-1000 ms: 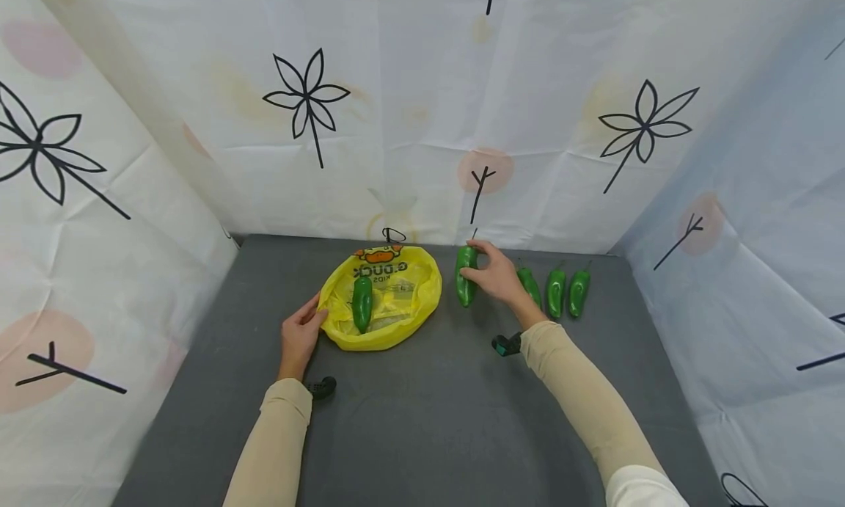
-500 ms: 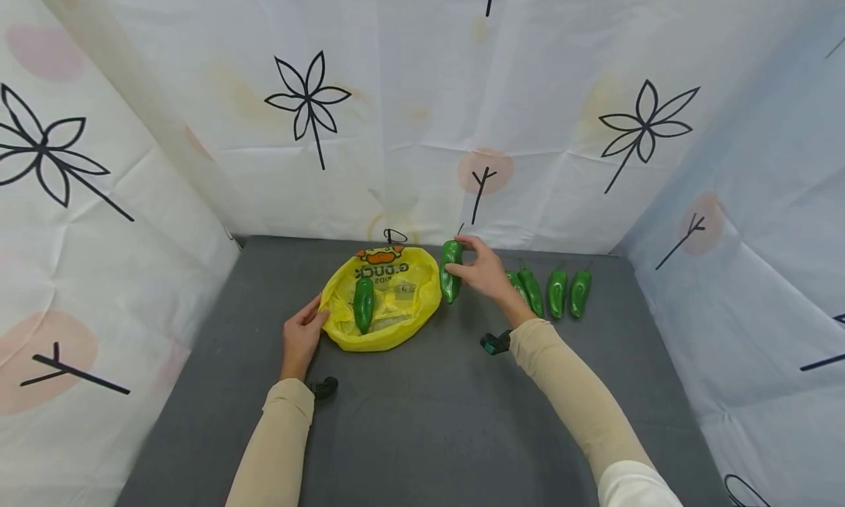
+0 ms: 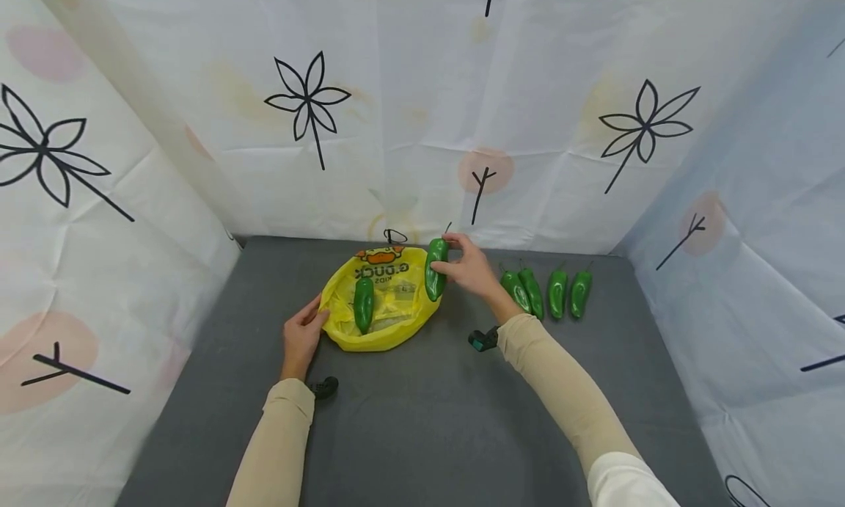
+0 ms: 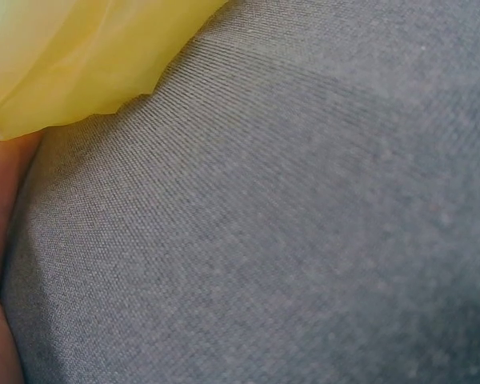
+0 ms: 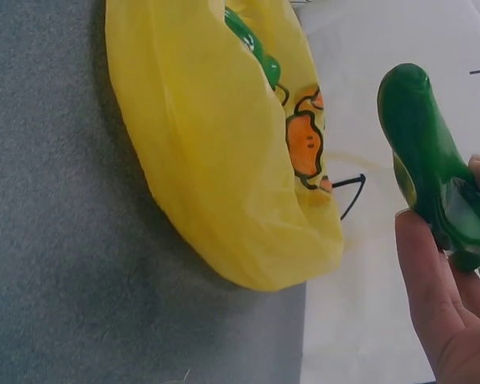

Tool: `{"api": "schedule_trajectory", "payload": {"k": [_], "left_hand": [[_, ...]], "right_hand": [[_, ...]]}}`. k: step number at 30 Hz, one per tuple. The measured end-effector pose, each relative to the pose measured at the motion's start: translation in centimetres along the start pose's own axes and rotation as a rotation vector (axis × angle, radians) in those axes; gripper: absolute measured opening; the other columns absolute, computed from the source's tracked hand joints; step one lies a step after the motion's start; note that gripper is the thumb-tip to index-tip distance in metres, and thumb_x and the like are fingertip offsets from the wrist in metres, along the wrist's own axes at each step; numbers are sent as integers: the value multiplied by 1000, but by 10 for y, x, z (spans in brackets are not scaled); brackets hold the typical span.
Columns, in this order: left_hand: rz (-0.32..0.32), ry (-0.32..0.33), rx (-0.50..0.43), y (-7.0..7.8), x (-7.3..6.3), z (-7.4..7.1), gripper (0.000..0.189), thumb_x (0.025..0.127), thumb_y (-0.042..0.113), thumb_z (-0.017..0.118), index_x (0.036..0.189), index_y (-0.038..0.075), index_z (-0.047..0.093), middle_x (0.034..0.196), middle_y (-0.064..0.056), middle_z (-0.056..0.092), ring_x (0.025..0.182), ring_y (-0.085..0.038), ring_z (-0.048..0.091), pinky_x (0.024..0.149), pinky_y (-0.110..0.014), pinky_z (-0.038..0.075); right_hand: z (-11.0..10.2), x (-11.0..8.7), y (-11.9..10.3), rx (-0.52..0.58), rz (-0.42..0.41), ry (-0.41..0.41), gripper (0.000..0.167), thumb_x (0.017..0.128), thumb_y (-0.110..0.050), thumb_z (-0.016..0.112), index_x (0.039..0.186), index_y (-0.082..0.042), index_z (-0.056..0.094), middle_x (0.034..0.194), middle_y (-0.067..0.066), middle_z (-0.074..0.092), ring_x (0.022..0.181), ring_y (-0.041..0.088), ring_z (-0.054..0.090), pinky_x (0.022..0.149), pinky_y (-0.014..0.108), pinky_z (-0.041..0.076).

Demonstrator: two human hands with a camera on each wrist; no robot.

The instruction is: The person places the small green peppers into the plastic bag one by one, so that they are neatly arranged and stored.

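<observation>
A yellow plastic bag (image 3: 343, 340) lies with its mouth spread wide on the table, its print showing inside. One green chili pepper (image 3: 364, 305) rests in it. My left hand (image 3: 302, 338) pinches the bag's left rim between thumb and fingers; the left wrist view catches only a strip of that hand under the yellow film. A second green pepper (image 3: 436, 268) is held upright by my right hand (image 3: 472, 268), stem up, over the bag's right rim. In the right wrist view thumb and fingers grip this pepper (image 5: 428, 152) near its stem end, clear of the bag.
Several more green peppers (image 3: 557, 294) lie in a row on the dark grey table (image 3: 422, 419) to the right of my right hand. White cloth (image 3: 422, 125) with printed flowers stands behind the table and along both sides.
My right hand has carried the pepper leftward from beside the bag to over its right rim, uncovering more of the row. The left hand and the bag have hardly moved.
</observation>
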State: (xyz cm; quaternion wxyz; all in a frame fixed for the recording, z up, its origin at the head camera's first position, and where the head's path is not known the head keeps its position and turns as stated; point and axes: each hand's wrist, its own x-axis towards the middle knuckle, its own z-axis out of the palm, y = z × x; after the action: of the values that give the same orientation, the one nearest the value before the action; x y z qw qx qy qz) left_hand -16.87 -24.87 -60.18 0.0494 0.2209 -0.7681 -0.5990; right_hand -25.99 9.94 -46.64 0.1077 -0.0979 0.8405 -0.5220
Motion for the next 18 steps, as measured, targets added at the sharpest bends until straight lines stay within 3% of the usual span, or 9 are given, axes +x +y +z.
{"api": "schedule_trajectory", "payload": {"k": [13,18], "left_hand": [[6,7,-27,2,3,1,47,98,35,70,143,30,61,142,-8,64,124,-21,60,75,-4,48],[-10,-1,-25,0,1,0,47,98,34,69,144,29,61,143,-9,64,125,-23,60,74,-4,47]], "right_hand": [[24,10,-7,119,-13,-23,67,93,-21,76,152,-21,44,154,11,48,97,29,73,82,54,61],[32,12,-7,137,-2,-32,66,93,-21,76,152,-21,45,153,13,48,96,30,74,81,53,61]]}}
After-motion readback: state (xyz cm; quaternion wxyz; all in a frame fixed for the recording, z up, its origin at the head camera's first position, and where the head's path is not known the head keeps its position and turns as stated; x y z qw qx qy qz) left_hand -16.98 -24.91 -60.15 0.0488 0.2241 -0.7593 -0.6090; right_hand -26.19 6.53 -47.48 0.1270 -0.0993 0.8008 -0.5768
